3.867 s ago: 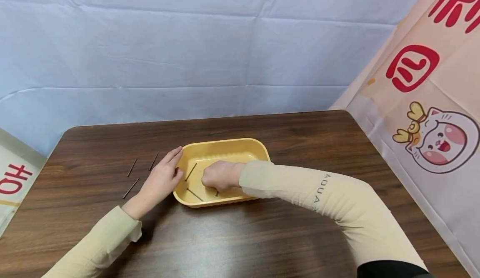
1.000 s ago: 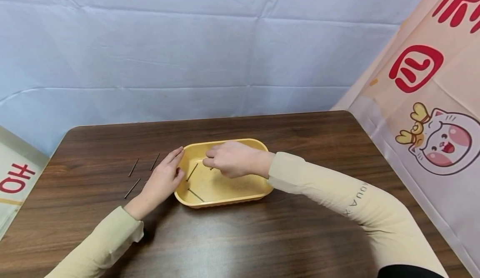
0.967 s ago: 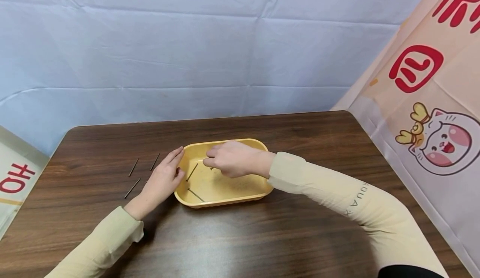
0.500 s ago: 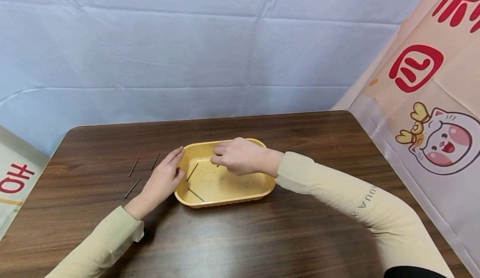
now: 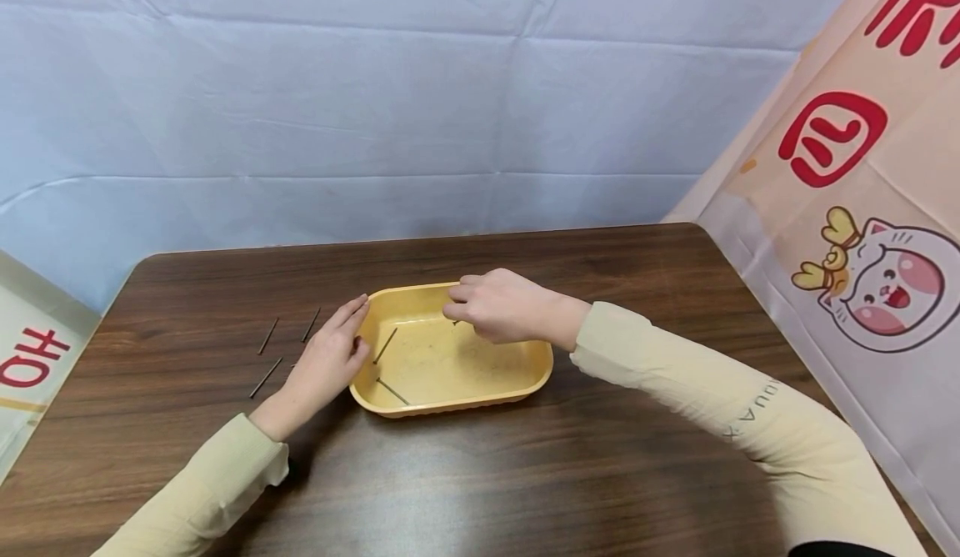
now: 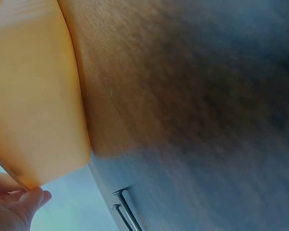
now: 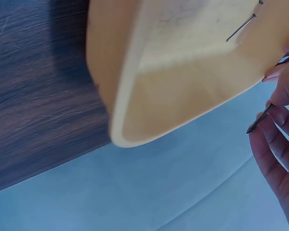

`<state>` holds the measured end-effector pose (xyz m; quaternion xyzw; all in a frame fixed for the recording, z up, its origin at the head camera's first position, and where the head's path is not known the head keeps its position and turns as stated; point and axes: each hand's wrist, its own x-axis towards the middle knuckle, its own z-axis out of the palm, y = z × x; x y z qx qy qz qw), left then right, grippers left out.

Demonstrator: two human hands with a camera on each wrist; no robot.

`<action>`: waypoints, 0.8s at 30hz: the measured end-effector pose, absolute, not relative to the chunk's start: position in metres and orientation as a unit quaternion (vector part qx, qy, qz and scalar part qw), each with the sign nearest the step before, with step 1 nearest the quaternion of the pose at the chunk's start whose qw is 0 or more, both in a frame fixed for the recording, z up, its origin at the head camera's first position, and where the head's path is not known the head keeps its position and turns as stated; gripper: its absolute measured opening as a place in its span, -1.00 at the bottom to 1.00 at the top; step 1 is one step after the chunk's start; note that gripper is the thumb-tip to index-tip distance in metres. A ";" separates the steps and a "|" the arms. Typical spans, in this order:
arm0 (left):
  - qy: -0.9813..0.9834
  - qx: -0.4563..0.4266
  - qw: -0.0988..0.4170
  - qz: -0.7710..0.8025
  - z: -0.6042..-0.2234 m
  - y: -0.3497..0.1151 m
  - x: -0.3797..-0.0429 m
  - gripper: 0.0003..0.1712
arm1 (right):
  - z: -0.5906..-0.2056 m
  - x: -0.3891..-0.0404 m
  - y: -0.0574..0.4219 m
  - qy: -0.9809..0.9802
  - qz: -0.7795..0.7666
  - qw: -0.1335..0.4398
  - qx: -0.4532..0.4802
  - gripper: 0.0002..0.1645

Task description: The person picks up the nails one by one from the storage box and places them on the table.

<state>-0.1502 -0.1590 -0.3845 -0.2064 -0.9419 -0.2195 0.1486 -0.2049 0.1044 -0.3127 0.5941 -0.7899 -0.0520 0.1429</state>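
My right hand (image 5: 506, 307) is over the far right part of a yellow plastic basin (image 5: 442, 373). Between its thumb and fingers it pinches a dark nail (image 7: 260, 118), whose pointed tip sticks out in the right wrist view. My left hand (image 5: 326, 357) grips the basin's left rim, thumb on the inner side; its fingertips (image 6: 36, 196) show at the basin's corner in the left wrist view. Inside the basin lie one nail (image 5: 386, 346) near the left wall and another nail (image 5: 392, 391) near the front left corner.
Left of the basin, several nails lie on the dark wooden table (image 5: 480, 482): one nail (image 5: 267, 336) at the back, one nail (image 5: 266, 378) nearer, others beside the left hand. A pale cloth (image 5: 337, 90) hangs behind the table, and a printed banner (image 5: 832, 207) at right.
My right hand has risen from the basin floor and shifted right and away toward the far rim, keeping the nail. The left hand stays at the rim, and the basin has hardly moved.
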 end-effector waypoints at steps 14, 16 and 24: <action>-0.946 -0.202 0.133 -0.217 -0.385 -0.160 -0.149 -0.43 | -0.313 -0.209 0.127 -0.805 -0.046 0.143 0.574 -0.75; -0.946 -0.201 0.132 -0.218 -0.384 -0.160 -0.149 -0.43 | -0.313 -0.209 0.130 -0.808 -0.046 0.141 0.570 -0.76; -0.945 -0.201 0.136 -0.218 -0.386 -0.160 -0.148 -0.43 | -0.313 -0.213 0.144 -0.819 -0.039 0.144 0.554 -0.78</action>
